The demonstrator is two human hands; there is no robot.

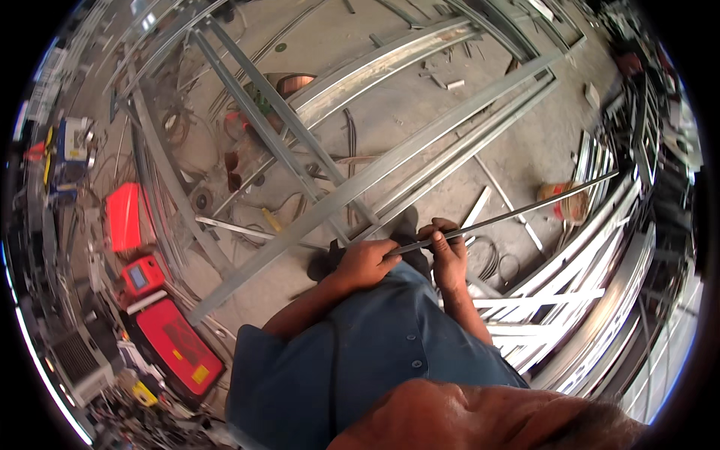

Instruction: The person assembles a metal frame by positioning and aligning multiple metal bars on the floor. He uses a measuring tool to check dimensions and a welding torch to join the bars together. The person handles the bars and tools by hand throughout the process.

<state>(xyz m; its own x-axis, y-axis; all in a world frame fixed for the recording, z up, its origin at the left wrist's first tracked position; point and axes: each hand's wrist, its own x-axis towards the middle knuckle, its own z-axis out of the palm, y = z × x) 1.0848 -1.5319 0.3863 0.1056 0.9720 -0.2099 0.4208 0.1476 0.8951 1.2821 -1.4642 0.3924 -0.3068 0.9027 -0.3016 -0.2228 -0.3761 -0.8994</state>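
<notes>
A long, thin dark metal bar point(517, 213) slants across in front of me, rising toward the right. Its near end sits in my left hand point(364, 264), whose fingers are curled closed around it. A short way along, my right hand point(448, 256) is also closed on the bar, with the thumb on top. The far end reaches over a stack of bright metal profiles point(592, 274) at the right. Just beyond my hands lies a welded-looking frame of grey metal rails point(390, 159), its near corner close to my left hand.
At the left are an orange-red case point(124, 216), a small red device with a screen point(142, 275) and a larger red machine point(180, 346). A round tub point(564, 202) stands by the metal stack. Cables point(491, 259) and offcuts point(454, 84) litter the concrete floor.
</notes>
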